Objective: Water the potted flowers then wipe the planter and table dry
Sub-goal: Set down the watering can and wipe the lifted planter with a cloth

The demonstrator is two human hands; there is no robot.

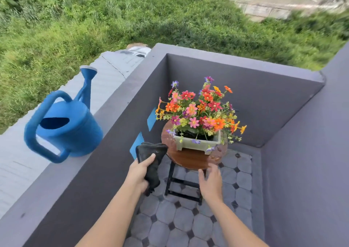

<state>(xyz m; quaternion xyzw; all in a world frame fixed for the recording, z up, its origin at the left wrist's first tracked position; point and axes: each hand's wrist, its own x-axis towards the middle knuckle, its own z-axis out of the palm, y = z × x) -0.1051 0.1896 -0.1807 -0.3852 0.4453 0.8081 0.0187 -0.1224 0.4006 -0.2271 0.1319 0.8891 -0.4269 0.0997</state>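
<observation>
Hands: our left hand [140, 173] grips a dark cloth [151, 163]; our right hand [211, 182] is open, empty, at the table [190, 159] edge.
Planter: the planter [198, 144] sits on the wet table.
Progress: we judge watering done, wiping not begun.
Surroundings: watering can [66, 127] on the wall [117, 118], clear of us.

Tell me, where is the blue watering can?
The blue watering can stands on the grey wall ledge at the left of the head view, left of the round table with the flowers.
</observation>
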